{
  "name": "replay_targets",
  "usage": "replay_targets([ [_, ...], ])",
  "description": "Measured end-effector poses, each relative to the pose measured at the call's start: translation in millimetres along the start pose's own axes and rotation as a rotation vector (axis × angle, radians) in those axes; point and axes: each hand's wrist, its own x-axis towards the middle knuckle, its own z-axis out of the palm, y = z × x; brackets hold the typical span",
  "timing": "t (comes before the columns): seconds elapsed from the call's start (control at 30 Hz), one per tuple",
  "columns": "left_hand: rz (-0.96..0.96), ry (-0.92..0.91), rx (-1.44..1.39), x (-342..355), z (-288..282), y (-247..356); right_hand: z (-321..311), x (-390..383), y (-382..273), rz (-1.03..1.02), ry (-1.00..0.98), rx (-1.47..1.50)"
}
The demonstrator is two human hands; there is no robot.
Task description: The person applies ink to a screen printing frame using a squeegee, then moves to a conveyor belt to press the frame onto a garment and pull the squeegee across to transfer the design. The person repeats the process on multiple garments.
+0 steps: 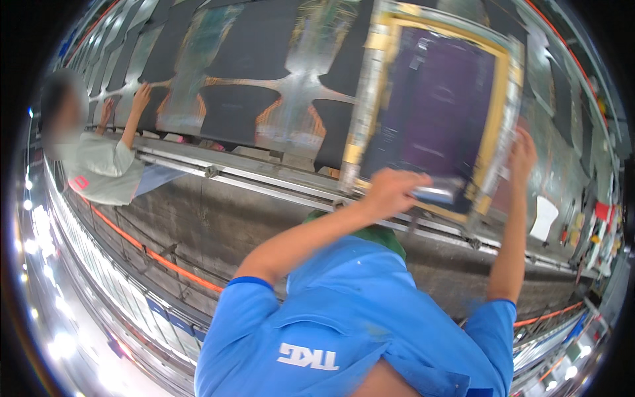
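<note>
A screen-printing frame point(506, 86) edged with yellow tape lies over the long table, its mesh point(440, 99) dark purple. My left hand point(391, 193) is closed at the near end of the mesh, round one end of a squeegee point(442, 190) with a shiny, smeared bar. Dark ink shows on the mesh near the bar. At the frame's right side my right hand point(521, 153) has its fingers bent round the outer edge. Its fingertips are partly hidden.
Dark cut fabric pieces point(241, 109) lie along the table to the left. A metal rail point(264, 177) runs along its near edge. Another person point(102, 165) reaches over the table at far left. A white cutout point(544, 218) and small tools point(598, 231) lie at right.
</note>
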Motion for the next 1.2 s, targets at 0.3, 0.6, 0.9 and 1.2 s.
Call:
replay_targets([
  [0.3,0.018,-0.027,-0.018,-3.2,42.3,20.1,-35.3,24.8,75.8,0.105,0.005,0.216],
  [0.6,-0.268,0.177,0.234,-23.0,-105.6,-29.9,158.8,-27.4,43.9,0.075,0.022,0.309],
  [0.9,-0.345,0.229,0.377,-44.6,-136.0,-38.8,187.2,-44.0,15.9,0.107,0.049,0.235],
  [1.2,-0.058,-0.188,0.608,-78.6,-105.1,-59.8,204.8,-41.5,28.1,0.151,0.057,0.101],
])
